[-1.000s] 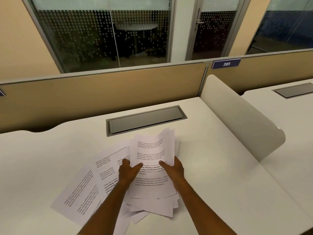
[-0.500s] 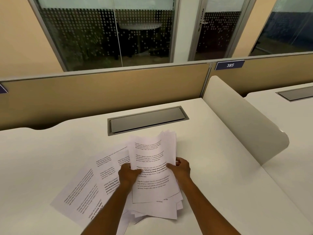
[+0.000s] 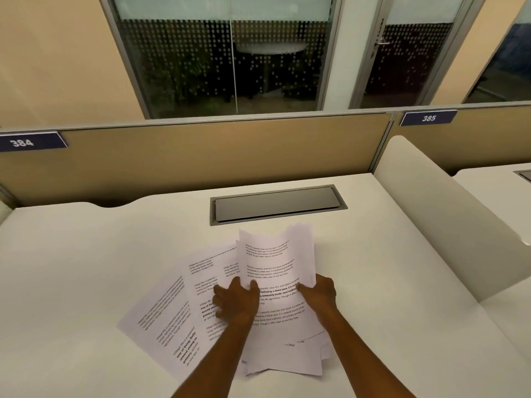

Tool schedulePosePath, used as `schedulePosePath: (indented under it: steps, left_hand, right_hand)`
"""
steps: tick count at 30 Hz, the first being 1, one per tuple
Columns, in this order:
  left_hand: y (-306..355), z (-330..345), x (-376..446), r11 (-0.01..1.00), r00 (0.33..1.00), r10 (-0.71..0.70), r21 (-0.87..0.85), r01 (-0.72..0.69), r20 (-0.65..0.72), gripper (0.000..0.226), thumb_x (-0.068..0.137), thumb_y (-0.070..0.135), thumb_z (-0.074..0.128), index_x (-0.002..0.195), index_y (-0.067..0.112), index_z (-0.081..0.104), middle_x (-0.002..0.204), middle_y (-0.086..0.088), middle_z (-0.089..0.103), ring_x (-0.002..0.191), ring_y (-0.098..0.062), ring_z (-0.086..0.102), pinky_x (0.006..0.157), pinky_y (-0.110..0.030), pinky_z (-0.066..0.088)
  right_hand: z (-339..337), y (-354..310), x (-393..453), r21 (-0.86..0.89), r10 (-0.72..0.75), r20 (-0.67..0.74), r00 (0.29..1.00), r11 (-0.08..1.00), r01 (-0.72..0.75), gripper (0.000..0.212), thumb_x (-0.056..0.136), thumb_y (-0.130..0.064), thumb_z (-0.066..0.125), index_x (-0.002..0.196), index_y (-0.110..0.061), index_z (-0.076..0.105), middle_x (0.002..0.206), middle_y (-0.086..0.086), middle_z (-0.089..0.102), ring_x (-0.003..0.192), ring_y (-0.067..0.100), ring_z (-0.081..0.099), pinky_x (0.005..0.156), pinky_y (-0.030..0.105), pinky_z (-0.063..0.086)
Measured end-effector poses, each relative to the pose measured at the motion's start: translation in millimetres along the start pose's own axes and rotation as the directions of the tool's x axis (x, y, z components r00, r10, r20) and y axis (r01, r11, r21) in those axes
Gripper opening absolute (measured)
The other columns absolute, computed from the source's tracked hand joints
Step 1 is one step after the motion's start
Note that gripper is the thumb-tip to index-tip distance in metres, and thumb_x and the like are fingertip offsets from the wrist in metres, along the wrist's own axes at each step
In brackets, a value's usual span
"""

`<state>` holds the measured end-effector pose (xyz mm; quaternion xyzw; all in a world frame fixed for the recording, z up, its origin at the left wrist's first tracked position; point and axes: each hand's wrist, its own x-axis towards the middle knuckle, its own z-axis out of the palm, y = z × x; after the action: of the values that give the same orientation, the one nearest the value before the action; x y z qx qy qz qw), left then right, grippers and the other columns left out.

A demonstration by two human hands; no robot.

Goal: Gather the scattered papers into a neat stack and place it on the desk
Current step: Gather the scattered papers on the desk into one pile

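Several printed white sheets lie fanned on the white desk (image 3: 86,254). A rough bundle of papers (image 3: 275,259) sits in the middle with its far end curling upward. My right hand (image 3: 319,294) grips the bundle's right edge, thumb on top. At the bundle's left edge my left hand (image 3: 235,301) rests with fingers spread, thumb over the top sheet and fingers over the sheets beside it. Two or three loose sheets (image 3: 166,317) spread out to the left, overlapping and skewed. More sheet corners (image 3: 287,366) stick out unevenly below the bundle, near the desk's front.
A grey cable hatch (image 3: 277,203) is set into the desk just beyond the papers. A tan partition (image 3: 201,156) with labels 384 and 385 closes the back. A white curved divider (image 3: 448,214) stands on the right, with another desk beyond it.
The view has shifted right and closer. My right hand slid from on top of the sheet to its right edge and grips it; my left hand spread its fingers at the left edge.
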<state>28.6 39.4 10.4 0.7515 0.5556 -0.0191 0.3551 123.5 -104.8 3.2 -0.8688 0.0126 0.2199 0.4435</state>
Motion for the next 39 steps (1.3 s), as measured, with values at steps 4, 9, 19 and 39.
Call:
schedulePosePath:
  steps: [4, 9, 19, 39]
  left_hand:
    - [-4, -2, 1, 1.000, 1.000, -0.014, -0.025, 0.013, -0.013, 0.059, 0.086, 0.058, 0.052, 0.135, 0.025, 0.049, 0.143, -0.019, 0.034, 0.133, -0.039, 0.031, 0.108, -0.056, 0.031]
    - [-5, -7, 6, 0.995, 1.000, -0.018, -0.094, 0.017, -0.012, 0.064, 0.085, 0.058, 0.055, 0.137, 0.022, 0.048, 0.135, -0.019, 0.039, 0.127, -0.039, 0.037, 0.104, -0.054, 0.038]
    - [-18, -9, 15, 0.975, 0.998, 0.040, -0.218, -0.047, -0.038, 0.069, 0.075, 0.069, 0.056, 0.125, 0.021, 0.057, 0.121, -0.015, 0.058, 0.111, -0.034, 0.054, 0.098, -0.051, 0.048]
    - [-14, -15, 5, 0.977, 1.000, -0.006, -0.212, 0.004, -0.008, 0.066, 0.082, 0.047, 0.066, 0.136, 0.014, 0.045, 0.134, -0.020, 0.045, 0.125, -0.041, 0.042, 0.103, -0.057, 0.039]
  right_hand:
    - [13, 9, 9, -0.190, -0.024, -0.011, 1.000, 0.982, 0.021, 0.053, 0.070, -0.053, 0.073, 0.111, -0.020, 0.068, 0.113, 0.007, 0.065, 0.100, 0.028, 0.065, 0.085, 0.045, 0.058]
    - [10, -2, -2, -0.102, -0.067, 0.049, 0.997, 0.992, 0.072, 0.048, 0.075, -0.041, 0.075, 0.115, -0.014, 0.067, 0.112, 0.008, 0.069, 0.100, 0.026, 0.066, 0.087, 0.039, 0.057]
    - [20, -13, -24, 0.003, -0.114, 0.207, 0.972, 0.993, 0.116, 0.051, 0.083, -0.028, 0.073, 0.129, -0.013, 0.057, 0.125, 0.009, 0.065, 0.111, 0.026, 0.063, 0.089, 0.031, 0.052]
    - [15, 7, -14, -0.338, 0.002, -0.061, 0.998, 0.941, -0.022, 0.049, 0.085, -0.044, 0.065, 0.128, -0.020, 0.059, 0.148, 0.008, 0.031, 0.132, 0.030, 0.037, 0.105, 0.042, 0.040]
